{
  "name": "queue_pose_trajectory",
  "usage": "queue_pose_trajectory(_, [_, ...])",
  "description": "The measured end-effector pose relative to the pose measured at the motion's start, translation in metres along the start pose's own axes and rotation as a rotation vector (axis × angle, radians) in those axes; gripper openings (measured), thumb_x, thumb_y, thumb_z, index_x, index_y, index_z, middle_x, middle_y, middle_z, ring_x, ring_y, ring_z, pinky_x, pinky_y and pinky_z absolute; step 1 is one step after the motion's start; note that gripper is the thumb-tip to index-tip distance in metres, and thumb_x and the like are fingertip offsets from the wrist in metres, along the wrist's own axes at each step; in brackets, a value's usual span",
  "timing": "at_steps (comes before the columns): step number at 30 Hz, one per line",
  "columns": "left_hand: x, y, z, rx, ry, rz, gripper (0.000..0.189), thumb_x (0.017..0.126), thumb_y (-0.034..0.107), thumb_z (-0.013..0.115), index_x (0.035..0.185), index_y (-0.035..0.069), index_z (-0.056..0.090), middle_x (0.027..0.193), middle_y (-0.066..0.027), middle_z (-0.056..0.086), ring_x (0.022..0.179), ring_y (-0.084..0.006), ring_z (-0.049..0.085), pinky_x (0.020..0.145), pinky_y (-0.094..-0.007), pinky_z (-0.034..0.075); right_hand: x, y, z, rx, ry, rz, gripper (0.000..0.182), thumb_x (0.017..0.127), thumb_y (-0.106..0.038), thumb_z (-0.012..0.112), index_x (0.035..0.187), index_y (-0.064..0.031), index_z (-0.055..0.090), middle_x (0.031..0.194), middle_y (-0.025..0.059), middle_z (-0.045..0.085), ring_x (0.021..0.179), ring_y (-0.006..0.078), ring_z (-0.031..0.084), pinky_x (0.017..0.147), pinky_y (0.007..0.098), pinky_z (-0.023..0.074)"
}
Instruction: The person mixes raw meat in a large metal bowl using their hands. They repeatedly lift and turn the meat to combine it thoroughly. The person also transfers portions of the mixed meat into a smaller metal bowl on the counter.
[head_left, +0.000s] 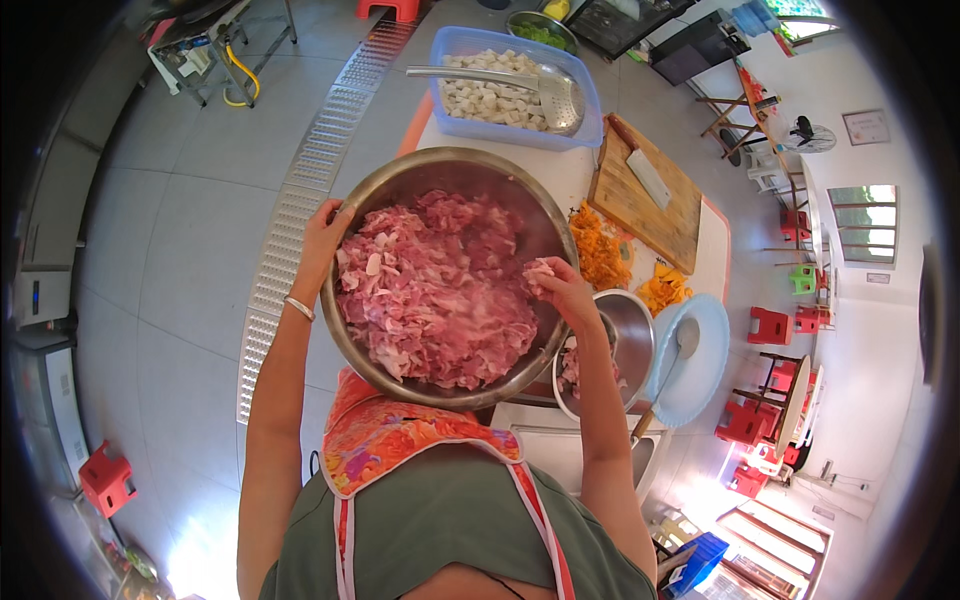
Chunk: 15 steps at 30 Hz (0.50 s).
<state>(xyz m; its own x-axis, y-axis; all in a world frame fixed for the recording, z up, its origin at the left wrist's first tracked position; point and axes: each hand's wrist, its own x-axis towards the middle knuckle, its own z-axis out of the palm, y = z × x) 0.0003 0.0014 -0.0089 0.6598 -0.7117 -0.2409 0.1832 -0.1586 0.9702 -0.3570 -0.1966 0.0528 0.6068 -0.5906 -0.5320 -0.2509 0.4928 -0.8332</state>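
A wide stainless steel basin (450, 156) is before me, tilted towards me and close to my apron. Sliced raw meat (442, 300) fills much of it, with a few pale pieces near the left side. My left hand (328, 229) grips the basin's left rim, fingers curled over the edge. Over the basin's right side, my right hand (559, 289) pinches a small piece of meat (538, 274) between thumb and fingers. Partly behind my right forearm stands a smaller steel bowl (636, 330), with some meat pieces inside.
Beyond the basin, a blue plastic tub (480, 135) holds white cubes under a skimmer (559, 97). A cleaver (649, 176) lies on a wooden cutting board (675, 225). Orange peelings (600, 251) lie beside it. A light-blue plastic basin (709, 360) holds a ladle (684, 341).
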Motion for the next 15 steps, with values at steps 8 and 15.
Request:
queue_pose_trajectory(8, [0.002,0.000,-0.005,0.050,0.010,0.015,0.027,0.092,0.024,0.060,0.107,0.001,0.060,0.091,-0.0005,0.060,0.081,-0.0084,0.052,0.073,-0.0229,0.043,-0.111,-0.019,-0.044,0.149,0.178,-0.206,0.019,0.092,-0.003,0.055,0.111,-0.0017,0.057,0.098,0.0096,0.065,0.075,0.0102,0.056,0.063,0.0218,0.0435])
queue_pose_trajectory(15, [0.003,0.001,-0.001,0.092,-0.017,0.012,0.031,0.093,0.025,0.060,0.111,0.000,0.060,0.098,-0.0025,0.062,0.089,-0.0104,0.055,0.080,-0.0238,0.044,-0.165,0.095,-0.162,-1.147,0.329,0.225,0.038,0.085,-0.008,0.064,0.122,-0.0042,0.057,0.095,0.0072,0.064,0.081,0.0133,0.063,0.071,0.0257,0.0513])
